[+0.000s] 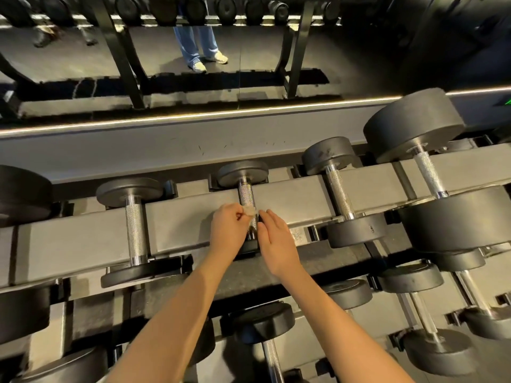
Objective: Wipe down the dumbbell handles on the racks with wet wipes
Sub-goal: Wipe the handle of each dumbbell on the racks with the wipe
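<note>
A wall mirror [249,64] fills the top of the view and reflects the rack and a person's legs. Below it the tiered rack [83,239] runs from side to side, its upper rail carrying a row of black dumbbells. The heaviest dumbbell [412,123] sits at the far right, with smaller ones toward the middle and more on the lower tiers. The small middle dumbbell [243,172] lies across the rail, its knurled handle [246,193] bare at the far end. Both forearms reach up to its near end. The left grip [228,230] is curled, thumb and fingers pinching a wet wipe [250,210] that lies against the handle. The right grip [276,239] is spread flat, fingers straight and together, just beside the handle's right side and holding nothing; whether its fingertips touch the metal cannot be told
</note>
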A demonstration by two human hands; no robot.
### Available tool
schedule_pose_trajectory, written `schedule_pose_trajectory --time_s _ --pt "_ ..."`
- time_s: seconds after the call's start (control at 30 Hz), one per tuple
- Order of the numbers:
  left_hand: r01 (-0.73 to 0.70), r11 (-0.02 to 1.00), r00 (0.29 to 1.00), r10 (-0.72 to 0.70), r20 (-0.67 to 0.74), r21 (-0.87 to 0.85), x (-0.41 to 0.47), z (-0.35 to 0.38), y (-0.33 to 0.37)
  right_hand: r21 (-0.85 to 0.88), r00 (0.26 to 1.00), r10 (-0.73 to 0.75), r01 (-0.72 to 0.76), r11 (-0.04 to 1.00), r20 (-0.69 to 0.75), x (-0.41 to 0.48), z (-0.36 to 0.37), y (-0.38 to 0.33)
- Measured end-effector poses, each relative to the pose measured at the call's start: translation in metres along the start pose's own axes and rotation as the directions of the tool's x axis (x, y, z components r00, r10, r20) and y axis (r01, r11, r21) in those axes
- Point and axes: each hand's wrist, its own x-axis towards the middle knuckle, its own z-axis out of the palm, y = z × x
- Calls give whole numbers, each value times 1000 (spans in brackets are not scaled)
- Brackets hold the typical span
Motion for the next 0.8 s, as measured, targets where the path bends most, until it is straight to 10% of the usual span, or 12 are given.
schedule_pose_trajectory --time_s 0.8 --pt "197 967 980 -196 26 -159 4 -5 3 -1 1000 16 -16 1000 1 0 -1 2"
